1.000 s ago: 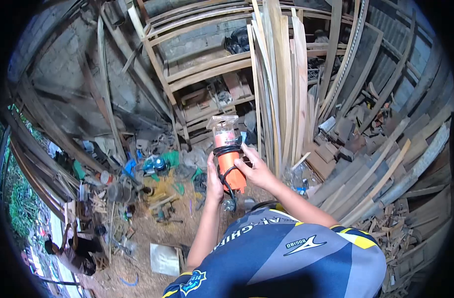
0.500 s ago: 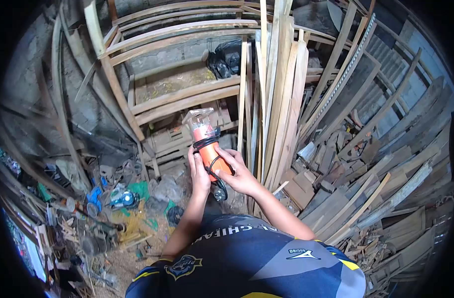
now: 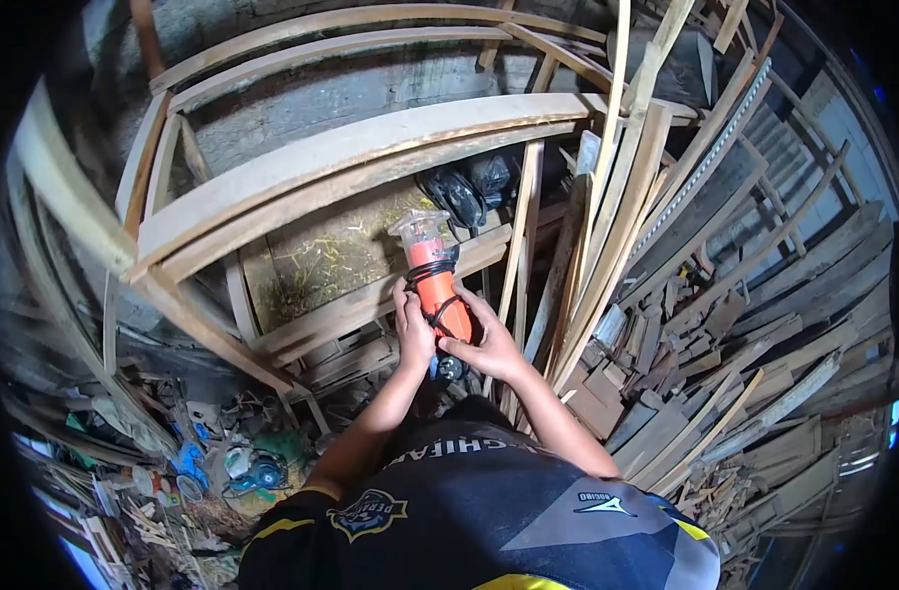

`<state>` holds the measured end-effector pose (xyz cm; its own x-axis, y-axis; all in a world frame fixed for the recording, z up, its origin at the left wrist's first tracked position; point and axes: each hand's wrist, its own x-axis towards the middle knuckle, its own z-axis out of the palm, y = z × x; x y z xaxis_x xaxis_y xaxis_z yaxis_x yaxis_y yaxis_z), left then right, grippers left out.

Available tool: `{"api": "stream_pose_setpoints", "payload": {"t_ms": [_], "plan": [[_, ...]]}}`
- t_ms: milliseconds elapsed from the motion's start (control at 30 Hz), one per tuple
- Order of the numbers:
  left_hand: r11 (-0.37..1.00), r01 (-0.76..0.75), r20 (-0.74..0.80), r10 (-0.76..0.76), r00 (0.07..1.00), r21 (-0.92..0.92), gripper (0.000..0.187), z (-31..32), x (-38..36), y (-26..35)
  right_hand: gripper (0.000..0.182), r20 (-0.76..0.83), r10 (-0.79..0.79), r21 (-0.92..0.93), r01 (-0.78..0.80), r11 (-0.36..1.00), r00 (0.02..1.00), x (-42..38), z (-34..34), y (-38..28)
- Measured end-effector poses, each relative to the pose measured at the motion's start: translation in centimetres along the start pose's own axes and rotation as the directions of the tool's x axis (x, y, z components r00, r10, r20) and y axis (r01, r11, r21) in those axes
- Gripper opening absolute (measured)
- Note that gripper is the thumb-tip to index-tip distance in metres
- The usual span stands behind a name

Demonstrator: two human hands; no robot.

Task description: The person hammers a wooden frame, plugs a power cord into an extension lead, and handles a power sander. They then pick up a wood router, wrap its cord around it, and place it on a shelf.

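Note:
An orange power tool (image 3: 440, 295) with a clear guard at its top end is held upright in front of the body. Its black cord is wrapped around the body of the tool, and the plug (image 3: 450, 368) hangs at the lower end. My left hand (image 3: 413, 329) wraps the left side of the tool. On the right side, my right hand (image 3: 488, 341) has its fingers round the lower part, with the thumb across the front.
A wooden frame (image 3: 371, 138) stands ahead, with black plastic bags (image 3: 455, 197) inside. Long wood strips (image 3: 621, 226) lean at right beside piled offcuts (image 3: 607, 393). A teal tool (image 3: 262, 472) lies among clutter on the lower left floor.
The view has moved closer to the wooden frame, which now looks larger. Both hands and the orange tool appear slightly farther right in view, with the grip kept.

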<state>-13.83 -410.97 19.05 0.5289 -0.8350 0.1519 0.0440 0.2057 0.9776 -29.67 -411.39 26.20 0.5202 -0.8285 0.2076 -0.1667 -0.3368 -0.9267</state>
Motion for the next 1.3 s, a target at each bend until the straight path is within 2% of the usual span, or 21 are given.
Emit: {"api": "stream_pose_setpoints", "payload": {"t_ms": [33, 67, 133, 200, 267, 300, 333, 400, 467, 533, 667, 733, 800, 867, 933, 967, 1033, 1133, 1167, 1267, 1300], "plan": [[0.990, -0.068, 0.028, 0.065, 0.997, 0.124, 0.049, -0.1, 1.5, -1.3, 0.093, 0.001, 0.030, 0.007, -0.030, 1.000, 1.000, 1.1, 0.0, 0.1], [0.990, -0.062, 0.039, 0.057, 0.998, 0.126, 0.049, -0.3, 2.5, -2.7, 0.097, 0.003, 0.057, 0.011, -0.057, 0.998, 0.998, 2.1, -0.1, 0.2], [0.987, 0.083, 0.077, -0.072, 0.994, -0.141, 0.050, -0.1, 4.6, -2.6, 0.096, -0.017, 0.080, 0.008, -0.080, 0.997, 0.997, 3.8, 0.0, 0.1], [0.981, 0.089, 0.046, -0.082, 0.996, -0.174, 0.044, 0.2, 6.7, -2.4, 0.096, -0.024, 0.092, 0.003, -0.092, 0.996, 0.995, 5.6, -0.2, 0.9], [0.910, 0.233, 0.117, -0.205, 0.972, -0.342, 0.043, 0.0, 8.6, -1.8, 0.094, -0.018, 0.026, -0.062, -0.027, 0.998, 0.999, 7.7, -0.3, 2.7], [0.931, 0.235, 0.156, -0.197, 0.968, -0.281, 0.043, -0.3, 10.0, -2.1, 0.094, -0.020, 0.020, -0.053, -0.021, 0.998, 1.000, 8.7, -0.4, 3.0], [0.932, 0.234, 0.149, -0.199, 0.969, -0.276, 0.043, -0.4, 11.2, -1.9, 0.093, 0.003, -0.023, -0.148, 0.023, 0.989, 1.000, 9.9, -0.6, 3.6], [0.870, 0.357, 0.265, -0.276, 0.924, -0.341, 0.045, -0.4, 13.8, -1.5, 0.093, -0.001, -0.078, -0.146, 0.077, 0.986, 0.997, 12.3, -0.7, 5.5], [0.901, 0.413, 0.297, -0.361, 0.884, -0.133, 0.047, -0.9, 16.4, -1.2, 0.093, 0.015, -0.054, -0.145, 0.056, 0.988, 0.998, 14.7, -1.1, 5.8], [0.845, 0.516, 0.329, -0.452, 0.829, -0.141, 0.045, -1.1, 18.6, -1.6, 0.094, 0.055, -0.011, -0.059, 0.014, 0.998, 0.998, 17.0, -1.2, 7.2], [0.864, 0.473, 0.271, -0.420, 0.866, -0.172, 0.027, -0.4, 22.2, -4.5, 0.093, 0.099, 0.023, -0.113, -0.012, 0.993, 0.995, 21.5, -1.7, 9.5], [0.881, 0.454, 0.240, -0.415, 0.878, -0.136, 0.024, -0.1, 23.3, -4.7, 0.091, 0.098, -0.024, -0.080, 0.032, 0.996, 0.995, 23.2, -1.8, 10.6], [0.883, 0.445, 0.292, -0.390, 0.873, -0.149, 0.021, 0.3, 24.6, -5.5, 0.085, 0.106, -0.027, -0.191, 0.047, 0.980, 0.994, 24.5, -1.8, 11.5], [0.901, 0.423, 0.233, -0.392, 0.890, -0.097, 0.021, 0.0, 27.1, -9.1, 0.083, 0.101, -0.048, -0.215, 0.069, 0.974, 0.994, 25.3, -1.7, 12.1], [0.910, 0.393, 0.158, -0.411, 0.898, 0.131, 0.027, -0.4, 28.9, -11.7, 0.082, 0.099, -0.032, -0.256, 0.057, 0.965, 0.995, 26.0, -1.6, 13.1], [0.909, 0.396, 0.153, -0.414, 0.897, 0.133, 0.027, -0.4, 29.0, -12.3, 0.082, 0.102, -0.031, -0.252, 0.056, 0.966, 0.994, 26.2, -1.5, 13.8], [0.947, 0.310, 0.245, -0.280, 0.928, -0.089, 0.034, 0.3, 28.3, -11.8, 0.081, 0.065, -0.062, -0.286, 0.078, 0.955, 0.996, 26.8, -1.4, 15.2], [0.921, 0.362, 0.235, -0.324, 0.917, -0.143, 0.038, 1.0, 29.4, -13.0, 0.081, 0.156, 0.006, -0.225, 0.030, 0.974, 0.988, 28.1, -2.0, 16.2], [0.905, 0.422, 0.191, -0.405, 0.894, -0.056, 0.039, 0.9, 30.4, -13.9, 0.084, 0.088, -0.091, -0.288, 0.113, 0.951, 0.992, 28.1, -1.8, 16.8], [0.921, 0.353, 0.268, -0.302, 0.915, -0.167, 0.041, 1.2, 33.3, -19.0, 0.082, 0.069, -0.108, -0.305, 0.124, 0.944, 0.992, 28.3, -2.2, 16.3], [0.972, 0.234, 0.199, -0.229, 0.953, -0.001, 0.043, 2.0, 29.2, -10.2, 0.082, 0.068, -0.119, -0.307, 0.134, 0.942, 0.991, 28.7, -2.4, 16.4]]}}
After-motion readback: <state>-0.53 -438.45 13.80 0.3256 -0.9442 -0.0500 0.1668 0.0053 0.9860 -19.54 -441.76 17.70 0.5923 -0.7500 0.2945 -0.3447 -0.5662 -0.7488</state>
